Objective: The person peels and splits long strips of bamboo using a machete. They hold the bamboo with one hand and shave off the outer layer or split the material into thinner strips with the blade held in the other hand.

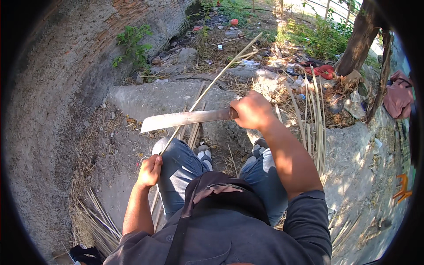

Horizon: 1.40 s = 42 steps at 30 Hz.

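My right hand [251, 110] grips the handle of a long broad-bladed knife [185, 119], whose blade points left above my knees. My left hand [150, 170] holds the near end of a thin pale bamboo strip [221, 73] beside my left knee. The strip runs up and to the right, passing under the blade, with its forked tip far ahead. I sit in blue jeans, my grey shoes [204, 154] on the ground below the blade.
Several split bamboo strips [316, 119] stand at my right, and more lie in a pile [95, 221] at my lower left. A concrete slab [150, 97] lies ahead, a brick wall [66, 53] at left, a tree trunk [357, 39] and litter at back right.
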Tool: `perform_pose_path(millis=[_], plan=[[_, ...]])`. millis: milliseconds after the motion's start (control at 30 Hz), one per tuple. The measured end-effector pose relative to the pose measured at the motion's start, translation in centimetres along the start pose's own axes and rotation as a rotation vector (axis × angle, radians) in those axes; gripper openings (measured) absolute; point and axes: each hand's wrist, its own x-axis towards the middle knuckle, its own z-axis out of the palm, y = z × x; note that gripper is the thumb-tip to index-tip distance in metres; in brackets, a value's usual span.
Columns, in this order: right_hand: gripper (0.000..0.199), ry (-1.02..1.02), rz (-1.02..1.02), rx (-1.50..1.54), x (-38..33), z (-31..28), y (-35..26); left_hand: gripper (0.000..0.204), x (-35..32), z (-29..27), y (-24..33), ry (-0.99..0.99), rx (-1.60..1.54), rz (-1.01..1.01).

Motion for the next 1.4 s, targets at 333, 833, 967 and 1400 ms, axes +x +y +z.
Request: perform_pose_path(millis=[333, 833, 967, 1400], plan=[[0.024, 0.276, 0.642, 0.271, -1.7, 0.9, 8.5, 0.039, -0.6, 0.1, -0.9, 0.020, -0.088, 0.008], [0.025, 0.263, 0.705, 0.305, -1.6, -0.9, 6.9, 0.042, -0.6, 0.2, -1.4, 0.020, -0.154, -0.028], [0.026, 0.298, 0.603, 0.466, -2.1, 0.4, 8.0, 0.041, -0.6, 0.3, -1.3, 0.026, -0.124, -0.034], [0.024, 0.194, 0.551, 0.875, -1.9, 3.0, 8.1, 0.041, -0.6, 0.0, -0.2, 0.017, -0.131, -0.033]])
